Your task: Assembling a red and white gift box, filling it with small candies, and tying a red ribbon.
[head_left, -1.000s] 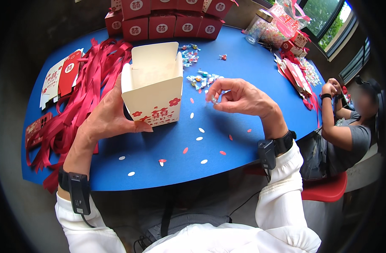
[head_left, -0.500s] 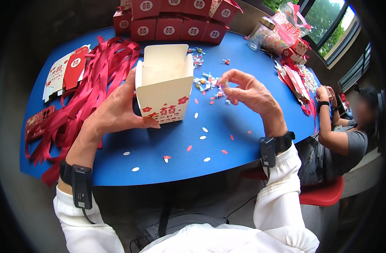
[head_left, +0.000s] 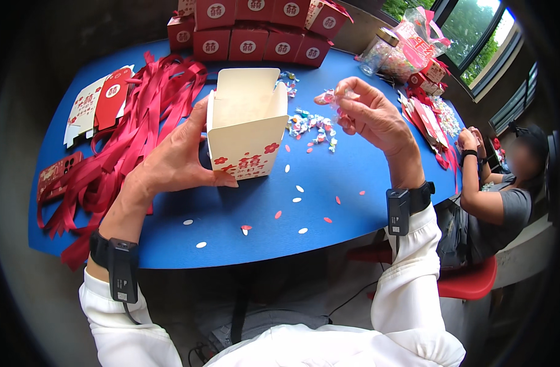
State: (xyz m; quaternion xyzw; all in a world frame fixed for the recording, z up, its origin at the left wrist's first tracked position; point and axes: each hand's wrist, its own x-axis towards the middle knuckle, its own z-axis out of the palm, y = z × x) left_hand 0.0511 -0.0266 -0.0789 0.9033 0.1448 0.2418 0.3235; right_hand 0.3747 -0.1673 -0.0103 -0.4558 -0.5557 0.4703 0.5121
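Note:
My left hand (head_left: 182, 150) is closed round the left side of a cream paper gift box (head_left: 246, 137) printed with red flowers. The box's flaps stand up and its top is open toward me. Raised above the table to the right of the box, my right hand (head_left: 378, 116) pinches a wrapped candy (head_left: 340, 98) in clear and pink wrapping. Below that hand lies a small pile of wrapped candies (head_left: 313, 125), and a second cluster of candies (head_left: 288, 82) shows behind the box.
Red ribbons (head_left: 148, 128) spread beside flat box blanks (head_left: 99, 104) and a red phone (head_left: 59, 174) at left. Finished red boxes (head_left: 249, 43) are stacked at the back. A candy jar (head_left: 378, 52) stands at back right. Another person (head_left: 497, 196) sits at right. Paper petals dot the table (head_left: 255, 211).
My right hand has lifted from the candy pile with a wrapped candy between its fingers. The box has shifted slightly to the right in my left hand.

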